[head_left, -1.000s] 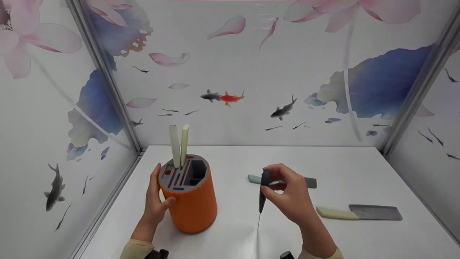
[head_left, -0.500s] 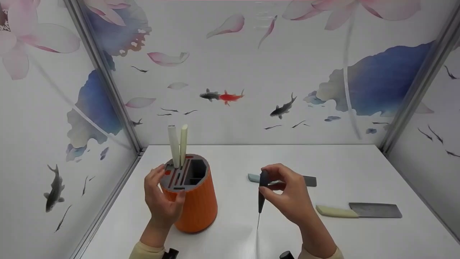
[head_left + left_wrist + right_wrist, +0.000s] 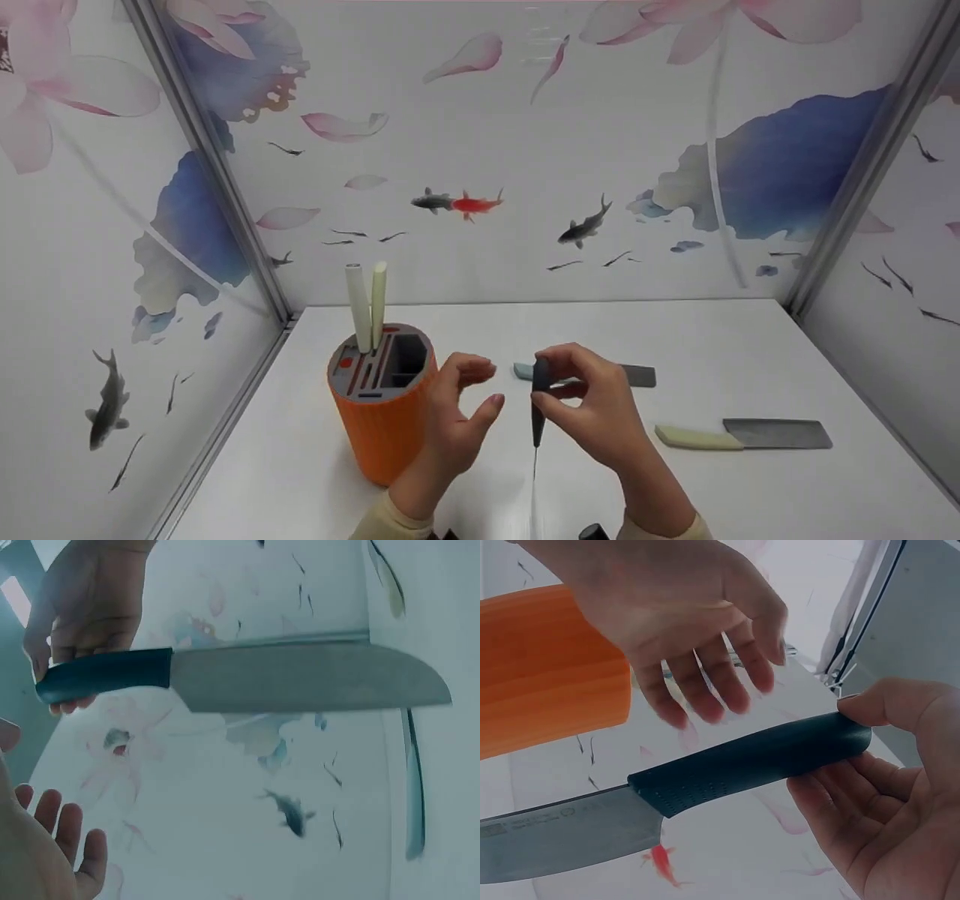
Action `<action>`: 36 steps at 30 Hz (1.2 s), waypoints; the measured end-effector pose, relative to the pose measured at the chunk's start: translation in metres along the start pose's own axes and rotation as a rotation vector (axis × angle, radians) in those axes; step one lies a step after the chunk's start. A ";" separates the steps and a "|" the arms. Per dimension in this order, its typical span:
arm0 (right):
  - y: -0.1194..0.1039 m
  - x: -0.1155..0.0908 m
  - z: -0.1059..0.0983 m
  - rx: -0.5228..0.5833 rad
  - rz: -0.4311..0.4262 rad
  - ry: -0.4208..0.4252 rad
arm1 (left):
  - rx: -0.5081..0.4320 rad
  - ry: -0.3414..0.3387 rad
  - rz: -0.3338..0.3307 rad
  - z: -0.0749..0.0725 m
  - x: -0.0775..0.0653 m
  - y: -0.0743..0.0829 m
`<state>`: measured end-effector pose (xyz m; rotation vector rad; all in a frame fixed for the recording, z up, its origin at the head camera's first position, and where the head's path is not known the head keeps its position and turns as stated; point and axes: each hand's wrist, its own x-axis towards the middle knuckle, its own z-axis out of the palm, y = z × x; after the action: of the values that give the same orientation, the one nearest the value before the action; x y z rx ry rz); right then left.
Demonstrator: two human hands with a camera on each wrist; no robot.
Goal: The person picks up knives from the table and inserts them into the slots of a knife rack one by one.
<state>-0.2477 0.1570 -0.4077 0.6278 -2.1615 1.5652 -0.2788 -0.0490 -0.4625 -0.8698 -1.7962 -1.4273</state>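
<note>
My right hand (image 3: 592, 409) pinches the top of the dark handle of a kitchen knife (image 3: 538, 405), whose blade points down towards the table. In the left wrist view the broad blade of the knife (image 3: 300, 679) shows in full. The left hand (image 3: 454, 424) stands between the orange knife block (image 3: 379, 439) and the knife, its fingers loosely bent and holding nothing. A small gap separates its fingertips from the handle; the right wrist view shows the left hand (image 3: 682, 622) apart from it too. Two pale-handled utensils (image 3: 360, 307) stand upright in the block's slots.
Behind the right hand lies a knife with a pale blue handle (image 3: 523, 370), partly hidden. A cleaver (image 3: 776, 434) with a cream handle lies at the right of the white table (image 3: 697, 352). Patterned panels (image 3: 480, 135) enclose the back and sides.
My left hand has let go of the knife block and moved right, across its front, towards the knife. The right hand still holds the knife in nearly the same place.
</note>
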 end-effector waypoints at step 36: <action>-0.003 -0.003 0.009 -0.008 -0.042 -0.041 | -0.310 -0.259 -0.473 0.023 -0.014 0.012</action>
<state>-0.2444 0.1481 -0.4094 0.7040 -2.1694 1.5343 -0.2634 -0.0255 -0.4715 -0.8454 -2.1045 -2.0120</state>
